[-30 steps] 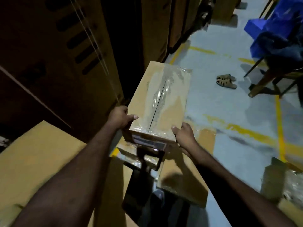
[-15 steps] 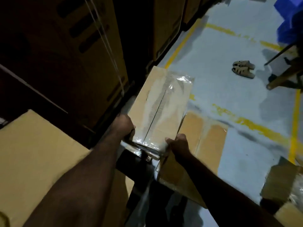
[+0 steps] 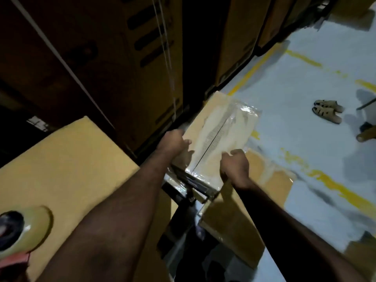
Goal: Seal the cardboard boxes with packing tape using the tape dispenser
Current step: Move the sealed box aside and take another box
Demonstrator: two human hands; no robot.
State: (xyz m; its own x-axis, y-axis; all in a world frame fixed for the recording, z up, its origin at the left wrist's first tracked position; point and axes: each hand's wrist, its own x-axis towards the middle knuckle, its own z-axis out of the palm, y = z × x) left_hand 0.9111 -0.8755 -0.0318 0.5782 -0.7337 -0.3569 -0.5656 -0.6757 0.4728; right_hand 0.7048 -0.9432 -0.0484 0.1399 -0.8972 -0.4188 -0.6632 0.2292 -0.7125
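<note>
Cardboard box [image 3: 221,127] is held in both hands, mid frame, over the gap between a large carton [image 3: 71,169] on the left and the grey floor [image 3: 284,129] on the right. The box is oblong. Its long axis runs from the person's near left away to the far right, and the far end points toward the yellow floor line [image 3: 244,78]. The top face is up and slightly tilted. Clear tape [image 3: 234,119] covers the top, wrinkled and shiny, over a dark centre seam that runs along the long axis.

Left grip [image 3: 175,141] holds the left long edge near the near end, thumb on the top face and fingers over the side. Right grip [image 3: 235,165] holds the near-right corner with its fingers curled on the edge. Both grips are closed on the box.

More taped cardboard [image 3: 193,184] shows under the box's near end; cannot tell if the box touches it. Flat brown boxes [image 3: 264,180] lie on the floor just right of the right grip.

Tape dispenser [image 3: 22,231] with a yellowish roll sits on the large carton's top at its near-left corner, well apart from both hands; it is blurred and cut off by the frame edge.

Tall dark cartons [image 3: 122,68] with a white strap [image 3: 164,47] stand along the left and far side. A pair of tan sandals [image 3: 327,110] lies on the floor at far right.
</note>
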